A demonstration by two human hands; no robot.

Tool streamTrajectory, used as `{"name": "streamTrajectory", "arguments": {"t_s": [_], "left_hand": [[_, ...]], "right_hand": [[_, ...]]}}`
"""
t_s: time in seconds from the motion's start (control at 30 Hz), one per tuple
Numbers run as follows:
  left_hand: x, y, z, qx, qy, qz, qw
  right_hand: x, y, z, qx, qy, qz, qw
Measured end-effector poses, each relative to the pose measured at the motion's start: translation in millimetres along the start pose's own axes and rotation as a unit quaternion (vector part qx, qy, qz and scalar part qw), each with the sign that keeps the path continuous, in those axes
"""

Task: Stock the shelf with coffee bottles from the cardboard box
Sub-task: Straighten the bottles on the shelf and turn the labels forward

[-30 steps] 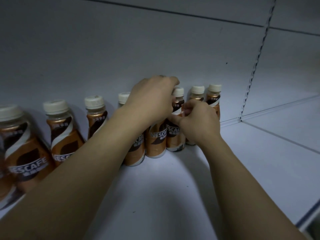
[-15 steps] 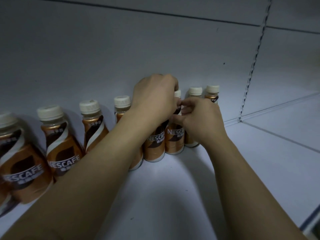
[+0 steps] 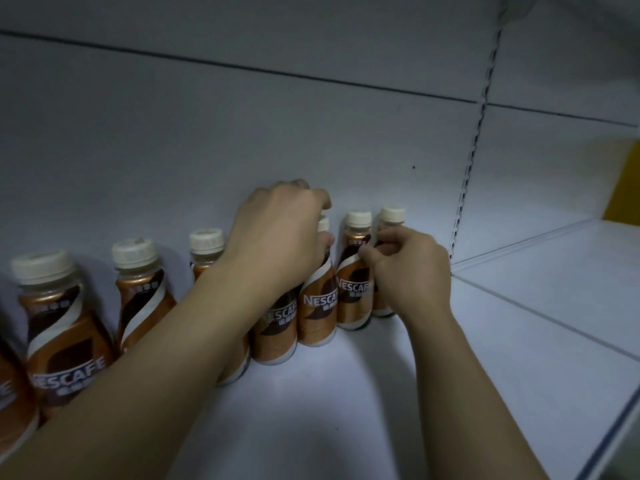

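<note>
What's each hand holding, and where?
Left hand grips a coffee bottle at neck and cap. Right hand touches the next bottle at its shoulder; hold unclear.

White back panel (image 3: 242, 133) crossed by a dark horizontal seam, bounded on the right by a slotted metal upright (image 3: 472, 161); yellow object (image 3: 628, 192), partly cut off, at the far right edge.

"NESCAFE" on coffee bottles (image 3: 318, 299), brown/white labels.

Stock: coffee bottles (image 3: 317, 306), copper-brown Nescafé labels w/ white swirl, cream caps. All upright, single row along back wall of white shelf (image 3: 346, 427), labels facing fwd.
</note>
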State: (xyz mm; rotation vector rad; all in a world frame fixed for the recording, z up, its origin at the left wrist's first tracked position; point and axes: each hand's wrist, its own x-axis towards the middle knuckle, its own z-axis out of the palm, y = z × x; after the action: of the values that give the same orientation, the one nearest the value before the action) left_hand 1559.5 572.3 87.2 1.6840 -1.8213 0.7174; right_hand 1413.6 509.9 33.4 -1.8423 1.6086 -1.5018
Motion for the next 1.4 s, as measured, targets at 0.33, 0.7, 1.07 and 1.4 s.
{"name": "streamTrajectory", "arguments": {"t_s": [0.33,0.7,1.07,1.4], "left_hand": [[30.4,20.6,7.8,0.015,-0.071,-0.018,0.997],[31.5,12.1,23.4,0.048,-0.014,0.078,0.996],[27.7,20.6,24.5,0.102,-0.038,0.116,0.987],[24.4,14.2,20.4,0.045,-0.016,0.097,0.994]], "right_hand": [[-3.5,2.6,23.5,-0.029,-0.004,0.021,0.999],[3.9,6.6,21.5,0.042,-0.042,0.014,0.998],[2.3,11.8,16.6,0.123,-0.087,0.019,0.988],[43.3,-17.1,-41.4,0.033,0.049,-0.058,0.997]]}}
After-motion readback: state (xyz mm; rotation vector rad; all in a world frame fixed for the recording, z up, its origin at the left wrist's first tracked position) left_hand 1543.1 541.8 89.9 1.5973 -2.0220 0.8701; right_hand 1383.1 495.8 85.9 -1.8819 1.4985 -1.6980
